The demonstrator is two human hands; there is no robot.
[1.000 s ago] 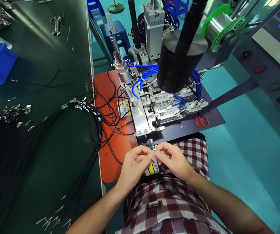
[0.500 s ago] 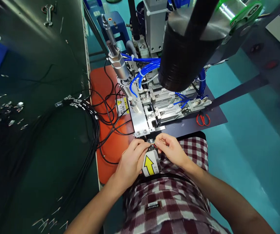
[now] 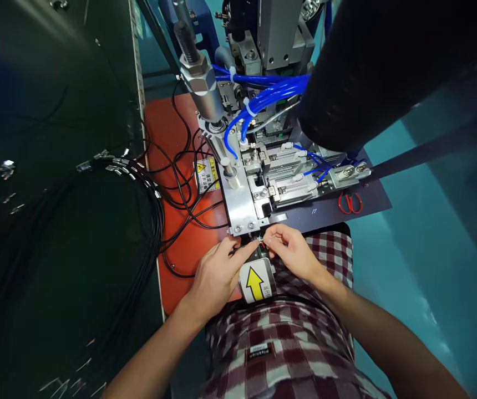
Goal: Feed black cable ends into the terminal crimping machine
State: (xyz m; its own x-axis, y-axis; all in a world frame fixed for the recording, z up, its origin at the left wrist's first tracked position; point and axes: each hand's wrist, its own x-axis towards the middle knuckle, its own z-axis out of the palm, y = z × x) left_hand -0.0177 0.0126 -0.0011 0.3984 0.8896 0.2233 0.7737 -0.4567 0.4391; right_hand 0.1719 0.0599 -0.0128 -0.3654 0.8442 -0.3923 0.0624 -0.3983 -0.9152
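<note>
My left hand (image 3: 217, 271) is closed at the near end of the machine, a short dark stretch of cable showing between its fingers. Its index finger reaches to the thin wires (image 3: 260, 240), which look white and red at the cable's end. From the other side my right hand (image 3: 290, 249) pinches these wires between thumb and forefinger. The exact grip is small and partly covered by the fingertips. Right beyond both hands is the machine's metal block (image 3: 242, 213). Below them sits a white plate with a yellow arrow (image 3: 255, 281).
A bundle of black cables (image 3: 159, 221) with shiny ends lies on the dark table (image 3: 76, 266) at left, some strands crossing the orange board (image 3: 184, 249). Red-handled scissors (image 3: 350, 203) lie at right. A large black tube (image 3: 346, 94) hangs over the machine with blue air hoses (image 3: 259, 100).
The view has moved closer to the machine, and the black tube covers more of the upper right. My left fingers have spread a little; both hands stay at the wires.
</note>
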